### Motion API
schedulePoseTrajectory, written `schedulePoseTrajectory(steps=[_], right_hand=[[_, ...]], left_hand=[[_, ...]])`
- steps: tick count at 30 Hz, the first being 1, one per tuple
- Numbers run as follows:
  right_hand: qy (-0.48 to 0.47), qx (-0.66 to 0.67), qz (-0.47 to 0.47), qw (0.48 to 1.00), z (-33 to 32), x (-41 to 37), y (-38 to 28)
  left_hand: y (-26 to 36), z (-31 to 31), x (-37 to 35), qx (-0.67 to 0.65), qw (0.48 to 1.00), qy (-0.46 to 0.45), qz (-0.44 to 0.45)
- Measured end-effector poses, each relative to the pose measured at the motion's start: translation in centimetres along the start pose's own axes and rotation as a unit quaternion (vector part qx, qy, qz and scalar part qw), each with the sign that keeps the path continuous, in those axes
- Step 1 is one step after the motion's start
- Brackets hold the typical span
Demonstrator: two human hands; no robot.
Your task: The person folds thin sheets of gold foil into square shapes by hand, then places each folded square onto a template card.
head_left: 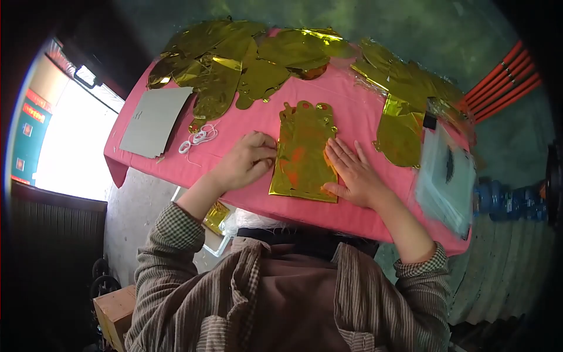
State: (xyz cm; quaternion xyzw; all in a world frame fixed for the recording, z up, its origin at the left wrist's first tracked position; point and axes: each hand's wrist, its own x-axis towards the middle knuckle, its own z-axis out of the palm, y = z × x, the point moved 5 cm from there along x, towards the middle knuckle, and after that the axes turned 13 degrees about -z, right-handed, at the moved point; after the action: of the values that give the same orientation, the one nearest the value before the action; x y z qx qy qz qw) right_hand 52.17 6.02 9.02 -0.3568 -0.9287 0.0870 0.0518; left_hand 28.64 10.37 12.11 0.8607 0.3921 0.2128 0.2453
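A flat, folded gold foil balloon (305, 154) lies on the pink tablecloth in front of me, with small rounded tabs at its far end. My left hand (251, 157) is closed, its curled fingertips pinching at the balloon's left edge. My right hand (356, 175) lies open and flat, fingers spread, pressing on the right edge of the foil. The fingertips of the left hand are partly hidden.
More gold foil balloons (217, 82) are heaped along the table's far edge, with others (399, 138) at the right. Grey card sheets (153, 120) and white ribbon (202, 136) lie at the left. Clear plastic bags (443, 182) are stacked at the right edge.
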Motion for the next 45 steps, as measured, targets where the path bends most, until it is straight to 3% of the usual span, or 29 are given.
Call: schedulePoseTrajectory(steps=[2,5,7,10,14,19,20,22,32,34,35,37,41,45], right_hand=[[0.000,0.001,0.001,1.000,0.0,0.0,0.0],[-0.002,-0.004,-0.002,1.000,0.0,0.0,-0.1],[-0.004,-0.002,0.002,1.000,-0.1,0.0,-0.1],[-0.003,-0.002,0.002,1.000,-0.1,0.0,-0.1],[-0.003,-0.004,0.002,1.000,-0.1,-0.1,-0.1],[-0.008,0.000,0.006,1.000,0.0,-0.1,-0.1],[-0.007,0.000,0.006,1.000,0.0,0.0,-0.1],[0.001,-0.004,0.001,1.000,0.1,0.0,-0.1],[0.013,0.012,0.009,1.000,-0.2,0.0,0.2],[0.099,0.038,-0.004,0.994,-0.8,0.1,0.4],[0.099,0.037,-0.003,0.994,-0.6,0.3,0.9],[0.207,0.072,-0.018,0.976,-0.9,0.9,2.2],[0.275,0.105,-0.026,0.955,-1.0,2.5,3.9],[0.233,0.167,0.145,0.947,-1.8,3.2,5.4]], left_hand=[[-0.5,0.4,0.2,-0.032,0.999,-0.009,-0.014],[-0.1,0.7,0.8,-0.010,0.996,0.047,-0.070],[-1.1,1.3,1.3,-0.061,0.969,0.033,-0.237],[-1.1,1.7,1.1,-0.033,0.972,0.093,-0.215],[-0.9,2.0,0.8,0.000,0.969,0.090,-0.232],[0.4,1.3,0.2,0.008,0.966,0.163,-0.201],[0.3,1.3,0.2,0.009,0.966,0.163,-0.200],[0.6,1.6,0.2,0.066,0.982,0.144,-0.108],[0.6,0.8,0.6,0.168,0.977,0.085,-0.099],[0.4,1.0,0.7,0.174,0.976,0.082,-0.102],[0.4,1.0,0.7,0.173,0.976,0.082,-0.100],[0.4,1.0,0.8,0.173,0.977,0.078,-0.099],[0.2,1.0,0.8,0.170,0.978,0.081,-0.088],[0.3,0.9,0.9,0.171,0.979,0.084,-0.076]])
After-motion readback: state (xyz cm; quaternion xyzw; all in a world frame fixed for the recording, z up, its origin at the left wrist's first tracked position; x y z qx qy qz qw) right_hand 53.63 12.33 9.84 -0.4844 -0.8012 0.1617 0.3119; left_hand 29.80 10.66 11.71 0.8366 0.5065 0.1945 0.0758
